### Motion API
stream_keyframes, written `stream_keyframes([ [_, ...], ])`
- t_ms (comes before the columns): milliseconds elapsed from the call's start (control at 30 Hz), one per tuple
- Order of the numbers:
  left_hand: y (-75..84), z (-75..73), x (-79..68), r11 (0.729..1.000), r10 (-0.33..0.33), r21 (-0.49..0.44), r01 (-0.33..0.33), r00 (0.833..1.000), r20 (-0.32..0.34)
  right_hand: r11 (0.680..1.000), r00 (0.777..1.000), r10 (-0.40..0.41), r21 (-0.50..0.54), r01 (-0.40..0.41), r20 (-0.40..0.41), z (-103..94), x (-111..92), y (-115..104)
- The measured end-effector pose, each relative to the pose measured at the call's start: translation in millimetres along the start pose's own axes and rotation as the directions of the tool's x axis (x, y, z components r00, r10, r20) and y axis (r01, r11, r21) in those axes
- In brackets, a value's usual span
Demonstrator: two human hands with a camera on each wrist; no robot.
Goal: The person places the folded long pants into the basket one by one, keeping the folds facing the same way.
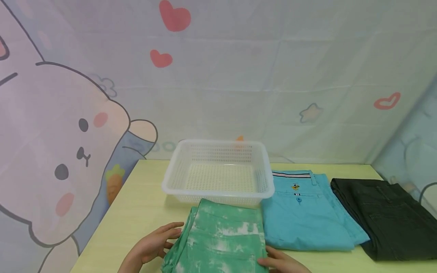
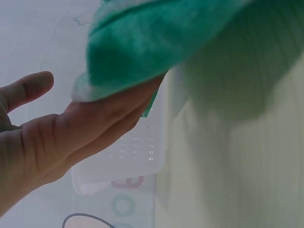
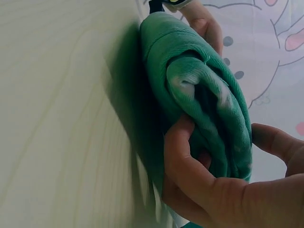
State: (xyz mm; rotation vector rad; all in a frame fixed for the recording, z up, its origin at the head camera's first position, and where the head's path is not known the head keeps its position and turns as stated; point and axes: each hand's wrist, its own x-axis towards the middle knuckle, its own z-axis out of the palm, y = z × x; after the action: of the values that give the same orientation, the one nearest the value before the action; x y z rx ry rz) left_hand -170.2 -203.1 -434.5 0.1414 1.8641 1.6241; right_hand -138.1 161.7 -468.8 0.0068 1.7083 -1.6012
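Note:
A folded pair of green and white tie-dye pants (image 1: 225,239) is at the front of the table, raised off it in the wrist views. My left hand (image 1: 153,242) is at its left side; in the left wrist view, straight fingers (image 2: 109,114) lie under the cloth while the thumb stands apart from it. On the other side my right hand (image 1: 280,261) grips the folded edge. The right wrist view shows its thumb on one face and bent fingers (image 3: 185,161) on the other, with the stacked layers between.
Behind the green pants stands a white perforated plastic basket (image 1: 218,194) with nothing in it. Folded light blue pants (image 1: 307,223) lie to the right, beside folded black pants (image 1: 392,227). A printed cloth backdrop (image 1: 218,94) hangs along the table's back edge.

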Motion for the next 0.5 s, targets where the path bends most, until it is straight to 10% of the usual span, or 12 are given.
stream_keyframes([
  [500, 3.1, 1.4, -0.7, 1.000, -0.006, -0.026, 0.007, 0.999, 0.037, 0.988, 0.985, -0.088, 0.136, 0.068, 0.145, -8.9, -10.1, 1.7],
])
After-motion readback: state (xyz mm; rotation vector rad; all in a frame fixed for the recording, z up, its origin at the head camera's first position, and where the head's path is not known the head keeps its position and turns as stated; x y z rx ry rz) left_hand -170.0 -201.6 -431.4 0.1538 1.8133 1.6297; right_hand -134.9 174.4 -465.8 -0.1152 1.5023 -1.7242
